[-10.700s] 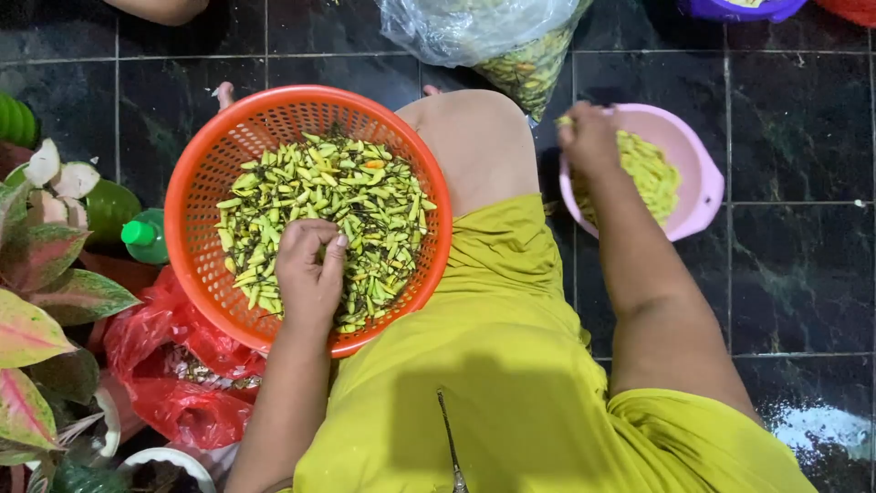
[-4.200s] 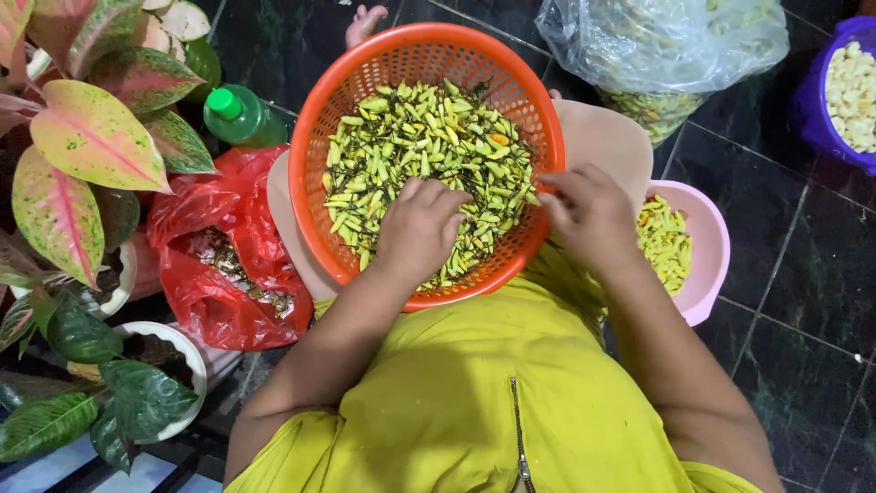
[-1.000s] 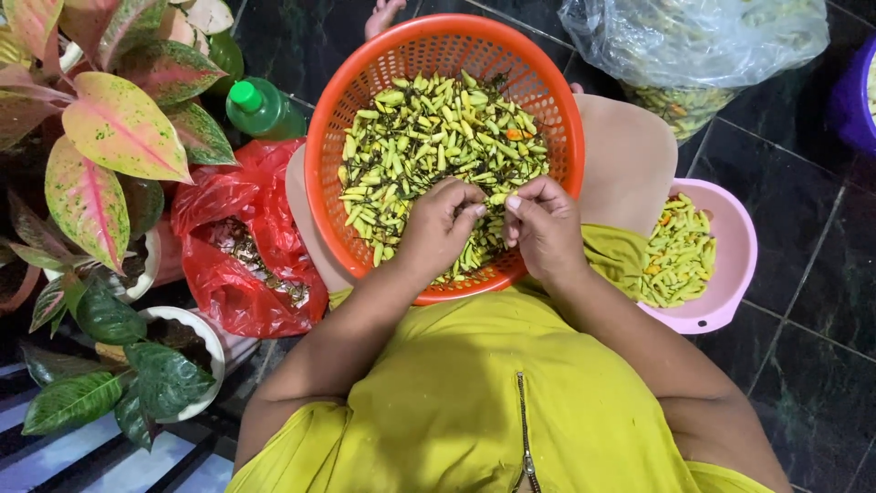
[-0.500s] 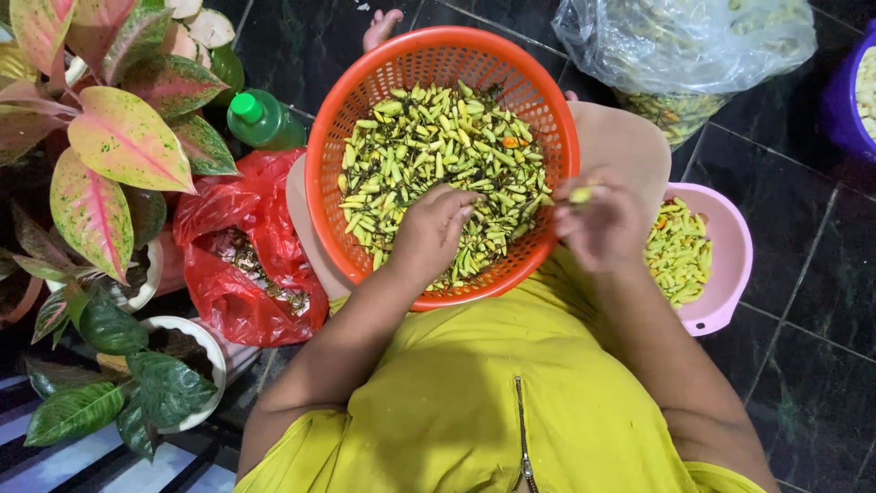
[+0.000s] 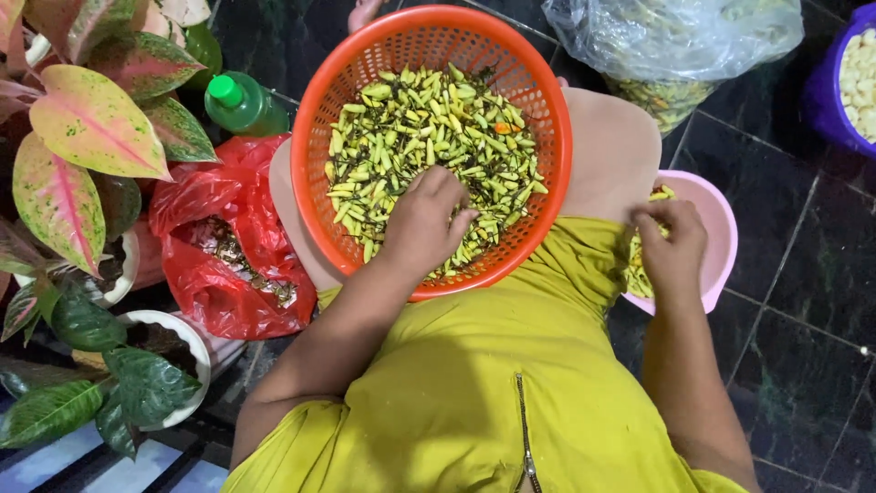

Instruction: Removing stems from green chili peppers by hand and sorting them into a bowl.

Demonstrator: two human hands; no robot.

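- Nearest the camera: a yellow-green garment (image 5: 493, 393) with a dark zip covers the person's lap; its lower edge is cut off by the frame.
- Left hand (image 5: 424, 219): lies palm down among the chillies (image 5: 429, 146) at the near side of the orange basket (image 5: 315, 164), fingers curled into the pile. Fingertips are buried, so what they pinch cannot be made out.
- Right hand (image 5: 673, 246): held over the pink bowl (image 5: 721, 219), fingers drawn together as if pinching. Any item between them is too small to confirm.
- Pink bowl: sits on the dark tiled floor (image 5: 794, 237) just beside the person's right knee. It holds pale green chillies, mostly hidden by the hand and the garment.
- Orange basket: rests on the person's bare knees, filled with small green and yellowish chillies, dark stems and one orange piece.
- Left of the basket: a red plastic bag (image 5: 219, 246) lies open, touching the person's left knee, with brownish scraps inside, indistinct.
- Beyond the bag: a green bottle (image 5: 242, 102), partly under pink-and-green leaves (image 5: 91, 123) of potted plants; pots are largely concealed.
- Far right: a clear plastic bag (image 5: 675, 41) holding more chillies, its top cut off.
- Far right corner: a purple container (image 5: 835, 82) with pale pieces, only partly in frame.
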